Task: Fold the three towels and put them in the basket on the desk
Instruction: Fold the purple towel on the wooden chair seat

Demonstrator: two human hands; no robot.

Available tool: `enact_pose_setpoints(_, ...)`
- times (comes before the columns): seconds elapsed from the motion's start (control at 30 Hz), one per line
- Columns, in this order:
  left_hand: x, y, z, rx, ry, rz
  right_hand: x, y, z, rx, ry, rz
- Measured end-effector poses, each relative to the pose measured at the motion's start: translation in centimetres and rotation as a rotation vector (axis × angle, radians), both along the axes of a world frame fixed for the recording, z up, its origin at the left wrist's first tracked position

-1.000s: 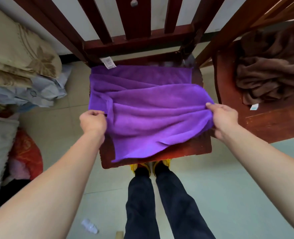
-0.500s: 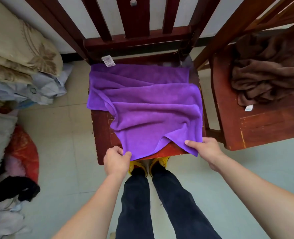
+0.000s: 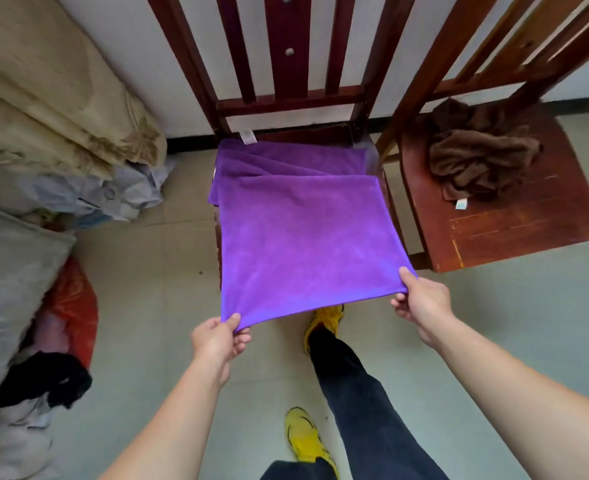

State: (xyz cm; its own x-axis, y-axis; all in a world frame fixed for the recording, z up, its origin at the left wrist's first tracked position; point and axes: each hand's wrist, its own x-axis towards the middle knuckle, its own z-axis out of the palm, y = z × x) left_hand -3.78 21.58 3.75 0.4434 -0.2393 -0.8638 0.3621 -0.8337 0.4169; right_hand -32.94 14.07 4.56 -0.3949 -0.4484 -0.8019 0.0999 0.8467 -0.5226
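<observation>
Pinched the purple towel (image 3: 303,237) by its near corners, left hand (image 3: 217,341) and right hand (image 3: 421,303), fingers curled under the hem. Held it stretched over the wooden chair (image 3: 286,102) seat. Saw a brown towel (image 3: 476,161) crumpled on the neighbouring chair (image 3: 511,233).

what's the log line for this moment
purple towel: spread over chair | left hand: pinches near left corner | right hand: pinches near right corner | brown towel: crumpled on other chair

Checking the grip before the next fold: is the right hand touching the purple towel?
Touching. The head view shows the right hand pinching a near corner of the purple towel, thumb on top.
</observation>
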Motion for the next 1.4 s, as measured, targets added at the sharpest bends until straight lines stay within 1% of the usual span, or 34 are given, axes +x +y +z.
enact_pose_setpoints(0.17,-0.1,6.3,3.0,-0.073,-0.017,-0.022,0.8,6.3,3.1,-0.162,0.141,-0.008)
enact_pose_setpoints(0.27,-0.3,9.9,4.9,-0.1,-0.018,-0.031,0.8,9.9,5.4,-0.207,0.165,-0.028)
enact_pose_setpoints(0.5,-1.9,17.3,6.9,-0.102,-0.007,-0.025,-1.1,16.9,8.2,-0.204,0.185,-0.023)
enact_pose_setpoints(0.73,-5.4,24.6,6.7,-0.061,-0.023,-0.002,-4.5,24.1,7.3,-0.168,0.189,0.015)
enact_pose_setpoints(0.87,-6.8,26.9,7.6,-0.072,-0.035,0.024,-5.9,25.9,7.8,-0.197,0.164,0.046)
enact_pose_setpoints(1.07,-7.5,26.6,9.1,-0.128,-0.033,0.075,-6.7,25.7,9.1,-0.216,0.104,0.07)
enact_pose_setpoints(1.2,-6.8,22.8,11.1,-0.268,-0.024,0.129,-6.7,22.6,10.9,-0.302,0.124,0.104)
enact_pose_setpoints(1.4,-5.3,15.8,17.2,-0.413,-0.024,0.182,-5.4,15.6,17.4,-0.444,0.055,0.068)
